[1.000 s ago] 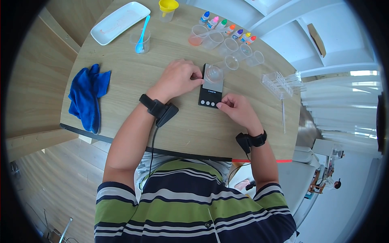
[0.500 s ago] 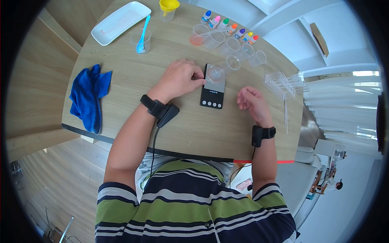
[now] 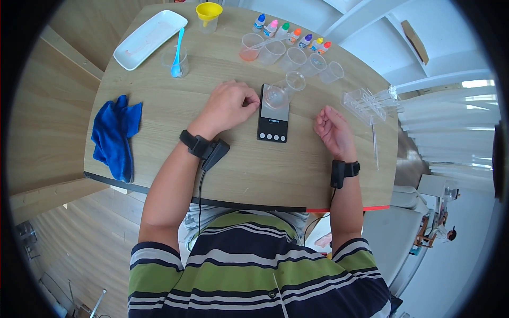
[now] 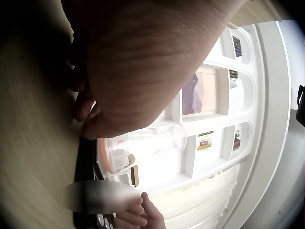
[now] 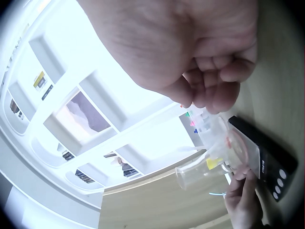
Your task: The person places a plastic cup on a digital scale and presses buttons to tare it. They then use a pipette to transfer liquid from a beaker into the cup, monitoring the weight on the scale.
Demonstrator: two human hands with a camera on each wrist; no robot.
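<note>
A black digital scale (image 3: 272,130) with a grey plate and a row of round buttons lies on the table. On its plate stands a clear conical flask (image 3: 277,97), also seen in the right wrist view as a clear flask (image 5: 193,175). My left hand (image 3: 228,108) rests beside the scale's left edge, thumb and fingers loosely bent and holding nothing. To the right of the scale, my right hand (image 3: 334,132) is at the tabletop, palm turned inward. Its fingers are loosely curled around nothing.
Behind the flask stand several clear plastic cups (image 3: 292,60), one with pink liquid (image 3: 248,55), and small dropper bottles (image 3: 294,37). A rack of clear droppers (image 3: 366,106) is at right. At left lie a blue cloth (image 3: 114,138), white tray (image 3: 146,45), spoon cup (image 3: 182,68) and yellow funnel (image 3: 209,10).
My right hand has left the scale's button end and moved right, its fingers now loosely curled over the table. The left hand stays by the scale's left edge; the flask remains on the plate.
</note>
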